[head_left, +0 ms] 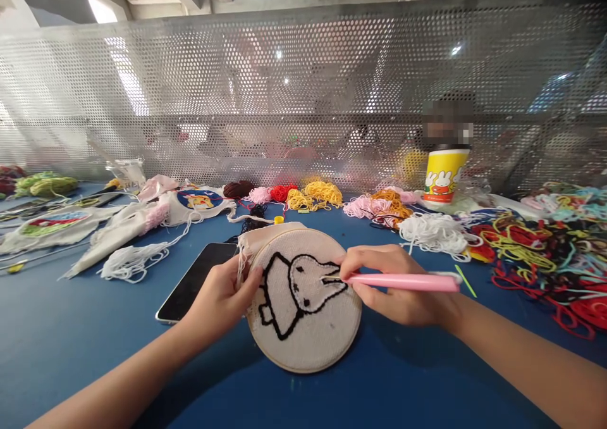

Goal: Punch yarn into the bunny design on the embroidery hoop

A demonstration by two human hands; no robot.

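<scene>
A round embroidery hoop (pixel 327 347) with white cloth is tilted above the blue table, bearing a rabbit figure (pixel 284 290) outlined in black yarn, with white stitches inside the head's outline. My left hand (pixel 222 296) grips the hoop's left rim, its thumb on the front and its fingers partly hidden behind. In my right hand (pixel 389 283) is a pink punch needle (pixel 408 281), its thin metal tip at the cloth between the rabbit's ears. White yarn shows at the back end of the pink handle.
On the blue table (pixel 118 366), a phone (pixel 190 290) lies left of the hoop. Behind are yellow yarn (pixel 322 193), white yarn (pixel 434 233) and a yellow cup (pixel 444 173). Tangled colored yarn (pixel 545 252) lies right, embroidered cloths (pixel 52 226) left. A perforated metal screen (pixel 284 87) stands behind.
</scene>
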